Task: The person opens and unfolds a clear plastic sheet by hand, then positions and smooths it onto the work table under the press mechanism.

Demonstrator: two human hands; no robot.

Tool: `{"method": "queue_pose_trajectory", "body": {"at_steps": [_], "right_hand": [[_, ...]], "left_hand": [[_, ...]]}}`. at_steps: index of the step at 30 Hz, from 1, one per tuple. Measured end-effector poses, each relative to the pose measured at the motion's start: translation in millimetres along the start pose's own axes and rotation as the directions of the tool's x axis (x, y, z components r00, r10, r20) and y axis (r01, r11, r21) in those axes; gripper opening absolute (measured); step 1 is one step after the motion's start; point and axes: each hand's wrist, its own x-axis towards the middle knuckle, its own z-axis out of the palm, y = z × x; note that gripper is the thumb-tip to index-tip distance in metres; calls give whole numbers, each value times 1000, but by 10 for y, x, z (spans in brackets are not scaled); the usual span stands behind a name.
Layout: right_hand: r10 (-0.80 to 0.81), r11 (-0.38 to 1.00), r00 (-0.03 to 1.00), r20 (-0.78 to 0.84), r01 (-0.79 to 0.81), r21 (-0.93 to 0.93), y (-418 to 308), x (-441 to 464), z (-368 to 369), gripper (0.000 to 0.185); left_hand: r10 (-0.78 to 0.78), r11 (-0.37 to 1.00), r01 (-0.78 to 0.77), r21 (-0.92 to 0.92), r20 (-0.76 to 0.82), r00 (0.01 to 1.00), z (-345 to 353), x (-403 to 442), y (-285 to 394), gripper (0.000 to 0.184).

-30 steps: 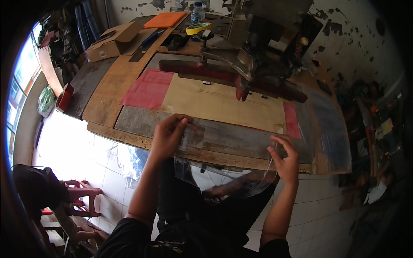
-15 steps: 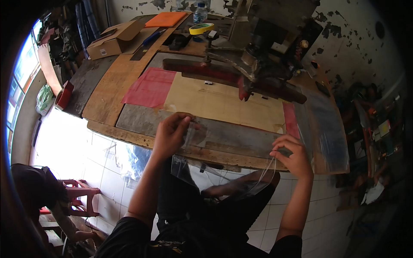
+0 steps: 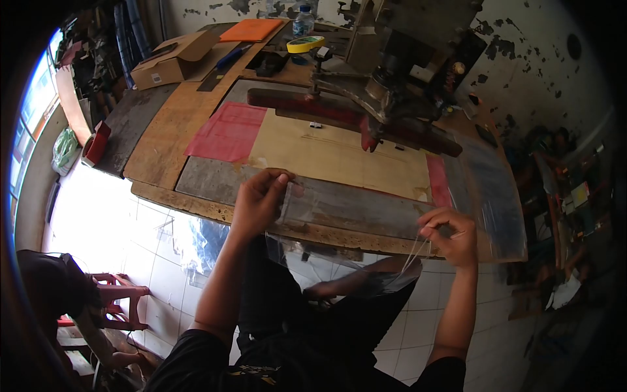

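The left hand [image 3: 260, 201] and right hand [image 3: 454, 235] each pinch a transparent plastic sheet [image 3: 396, 277] (its slack hanging low) at the near edge of the counter [image 3: 157, 155].

The bar [image 3: 281, 101] of the press [image 3: 382, 85] stretches left to right across the counter [image 3: 153, 157], blocking a straight reach to its far side; I can't judge the gap beneath. On the near side of it, a hand could sweep over the yellow sheet [image 3: 326, 150]. Clear film [image 3: 304, 204] between the left hand [image 3: 261, 201] and right hand [image 3: 452, 236] bars the near edge there. Left of the press, the wood strip leaves a lane, with the box [image 3: 171, 64] standing farther along.
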Motion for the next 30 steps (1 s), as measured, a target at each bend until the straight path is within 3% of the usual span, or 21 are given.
{"method": "queue_pose_trajectory", "body": {"at_steps": [8, 11, 16, 20, 22, 26, 28, 30], "right_hand": [[187, 953, 974, -126, -148, 265, 11, -117, 78, 7], [232, 952, 960, -159, -190, 240, -24, -133, 73, 6], [239, 951, 953, -185, -192, 241, -48, -103, 92, 6], [259, 942, 948, -184, -205, 265, -64, -69, 94, 7], [266, 935, 946, -187, -206, 287, -68, -58, 108, 7], [285, 928, 940, -187, -222, 298, -58, -46, 104, 9], [283, 931, 941, -188, -221, 291, -64, -39, 99, 10], [280, 933, 941, -188, -221, 284, -81, -24, 101, 10]], "left_hand": [[7, 999, -7, 50, -11, 1000, -32, 25, -57, 27], [21, 993, -19, 117, -11, 1000, -17, 21, -41, 27], [10, 1000, -10, -29, 4, 1000, -25, 25, -85, 27], [-30, 999, 30, 13, 2, 1000, -33, 27, -80, 26], [74, 996, -74, -58, -9, 997, 8, 41, -107, 26], [59, 998, -59, -15, -12, 998, -23, 41, -88, 25], [-30, 1000, 30, -2, 14, 999, -41, 21, -22, 25], [10, 1000, -10, 9, 13, 1000, -38, 37, -67, 25]]}}
